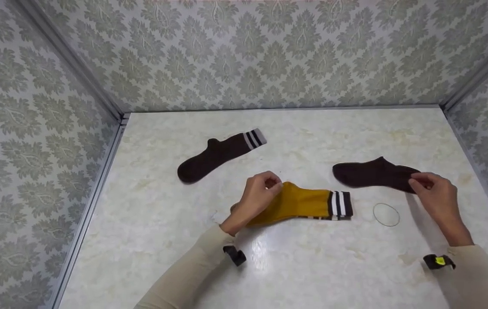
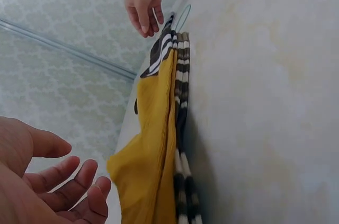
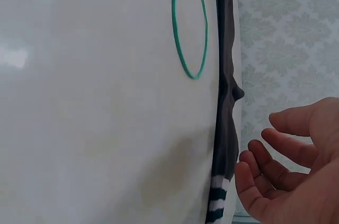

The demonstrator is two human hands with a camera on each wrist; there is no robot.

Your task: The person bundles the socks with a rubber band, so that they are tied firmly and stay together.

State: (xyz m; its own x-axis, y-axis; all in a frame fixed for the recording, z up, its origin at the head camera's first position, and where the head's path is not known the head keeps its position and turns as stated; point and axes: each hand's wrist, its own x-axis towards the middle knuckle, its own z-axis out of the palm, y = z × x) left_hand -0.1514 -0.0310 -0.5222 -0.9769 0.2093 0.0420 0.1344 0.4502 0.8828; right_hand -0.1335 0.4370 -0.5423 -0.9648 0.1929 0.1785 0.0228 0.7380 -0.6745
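Sock in mustard yellow [image 1: 308,201], striped cuff pointing right, lies near the middle of a pale table [image 1: 321,262]; the left hand [image 1: 257,195] is over its foot, fingers loosely bent, holding nothing; the right hand [image 1: 438,196], equally loose and bare, is at a dark sock [image 1: 368,174]; a thin green ring [image 3: 173,15] lies nearby; another striped-cuff sock [image 1: 218,158] lies farther back, left

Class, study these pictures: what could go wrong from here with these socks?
The yellow sock lies over a striped layer, so a careless lift might skew the stack. The thin green loop lies loose near the right hand and could get brushed aside. The farther dark sock and nearer dark sock lie apart, at different angles, so they might be paired unevenly.
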